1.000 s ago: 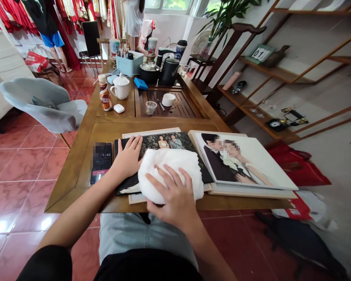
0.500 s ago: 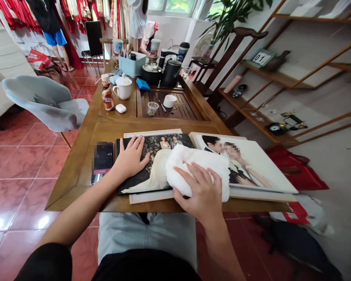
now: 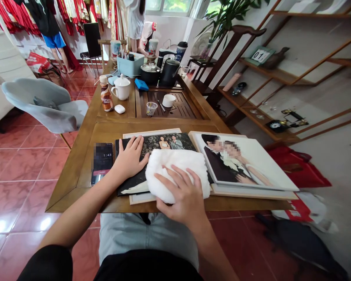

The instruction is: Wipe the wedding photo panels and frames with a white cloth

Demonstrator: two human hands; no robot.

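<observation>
My left hand [image 3: 131, 158] lies flat, fingers stretched, on the left part of a dark wedding photo panel [image 3: 137, 180]. Under my right hand [image 3: 183, 197] is a folded, fluffy white cloth [image 3: 177, 157], pressed against the same panel with the fingers bent over it. The cloth hides much of the pictured white dress. A second, pale wedding photo panel [image 3: 263, 160] lies just to the right. Light wooden frame edges show beneath both panels. A phone [image 3: 103, 160] rests on the table left of my left hand.
On the wooden table [image 3: 76, 171] stand a coffee bottle [image 3: 106, 95], a white lidded cup [image 3: 122, 88], a small white case [image 3: 119, 109] and a tea tray [image 3: 184, 105] holding a white bowl [image 3: 169, 100]. A grey chair [image 3: 41, 101] is left, shelves [image 3: 280, 74] right. Two people stand far back.
My right hand has slid the white cloth to the left across the dark panel, uncovering the edge of the pale panel. My left hand keeps its place.
</observation>
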